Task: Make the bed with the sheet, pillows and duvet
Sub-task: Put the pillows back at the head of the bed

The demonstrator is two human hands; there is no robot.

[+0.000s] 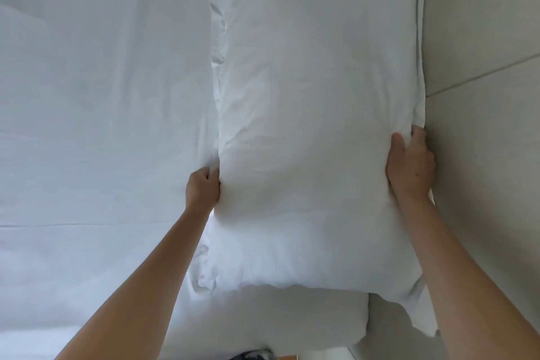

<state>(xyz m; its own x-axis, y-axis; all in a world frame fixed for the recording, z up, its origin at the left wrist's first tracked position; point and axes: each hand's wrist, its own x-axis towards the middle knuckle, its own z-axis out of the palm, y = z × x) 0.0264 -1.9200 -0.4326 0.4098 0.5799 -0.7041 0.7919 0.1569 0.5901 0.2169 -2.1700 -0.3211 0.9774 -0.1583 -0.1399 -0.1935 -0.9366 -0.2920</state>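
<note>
A white sheet point(96, 102) covered the bed on the left, and a pale panelled wall point(482, 38) with one seam ran down the right. The pillow point(315, 131) lay along that wall (its far end cut off at the top edge). The left hand point(203, 188) gripped its left edge with curled fingers; the right hand point(410, 166) clutched its right edge, fingertips buried in cloth. A second white pillow point(292, 321) lay partly hidden underneath.

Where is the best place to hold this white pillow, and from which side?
Grip the pillow at its two long side edges, coming from the near short end, as the left hand and right hand do: it is long, soft, and would sag otherwise.
</note>
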